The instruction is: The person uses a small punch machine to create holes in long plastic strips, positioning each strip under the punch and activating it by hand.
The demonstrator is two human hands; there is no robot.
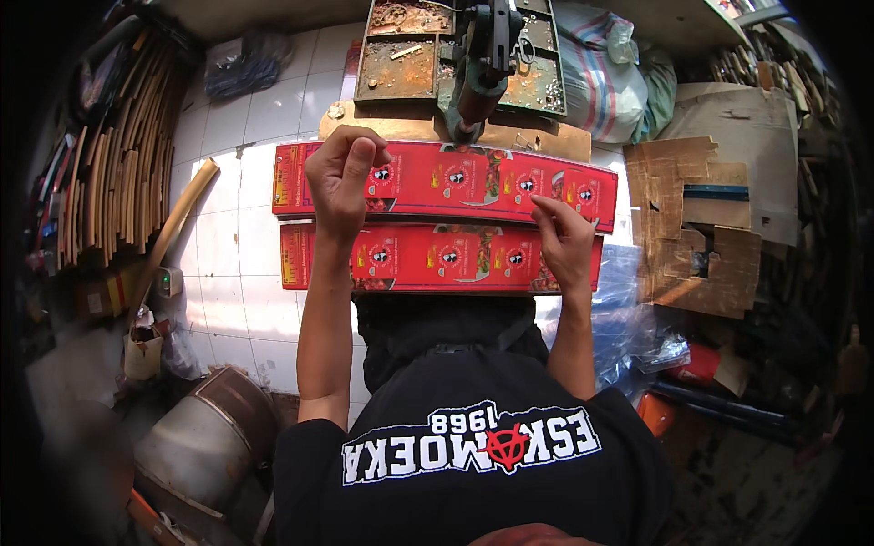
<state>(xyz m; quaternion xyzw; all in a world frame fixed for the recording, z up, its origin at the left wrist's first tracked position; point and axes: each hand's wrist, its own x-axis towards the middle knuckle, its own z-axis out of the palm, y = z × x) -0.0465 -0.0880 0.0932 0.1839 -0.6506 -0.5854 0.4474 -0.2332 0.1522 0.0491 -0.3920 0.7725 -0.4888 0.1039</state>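
Two long red printed cardboard pieces lie crosswise before me, a far one (414,182) and a near one (423,257), the near one reaching over my lap. Above the far piece my left hand (342,177) is raised with curled fingers and the thumb up; whatever it may hold is hidden. My right hand (565,238) hovers over the right part of both pieces, its fingers drawn together in a pinch, and anything in them is too small to name. Just beyond the far piece stands the dark metal post of a press (469,100).
A metal parts tray (401,71) with small bits surrounds the press, above a tan board (564,143). Cardboard sheets are stacked at left (118,164) and right (696,227). White sacks (596,73) sit at far right; clear plastic (614,318) lies by my right arm.
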